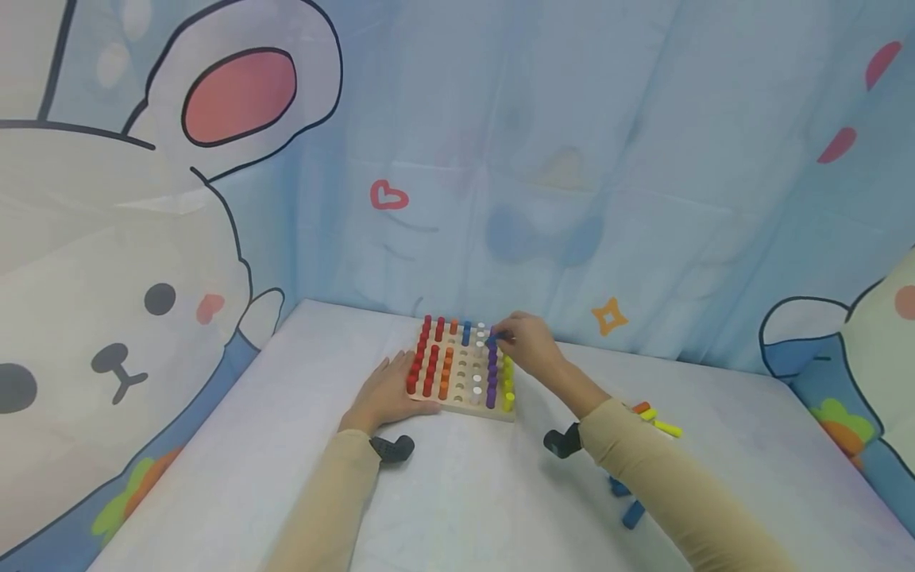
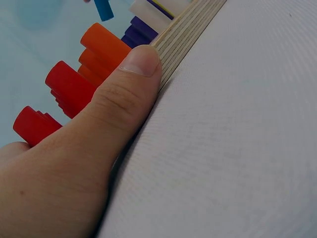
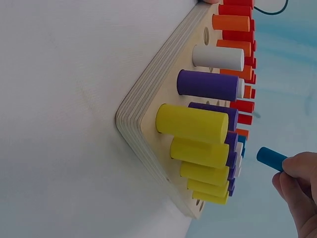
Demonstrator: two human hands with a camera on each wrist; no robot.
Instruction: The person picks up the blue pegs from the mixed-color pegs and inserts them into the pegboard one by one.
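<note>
A wooden pegboard (image 1: 468, 407) carries rows of red, orange, blue, white, purple and yellow pegs, with some bare holes among them. My left hand (image 1: 389, 392) rests against its near left corner, the thumb (image 2: 126, 84) lying along the front edge beside the red and orange pegs. Over the far right part of the board, my right hand (image 1: 530, 343) pinches a blue peg (image 3: 271, 158) between thumb and fingertips. That peg is held tilted above the standing pegs, close to the white and purple rows.
On the white table (image 1: 457, 492), right of the board, lie loose blue pegs (image 1: 633, 514), yellow pegs (image 1: 668, 429) and an orange peg (image 1: 641, 407), partly behind the right sleeve. A printed curtain (image 1: 457, 262) hangs behind the table.
</note>
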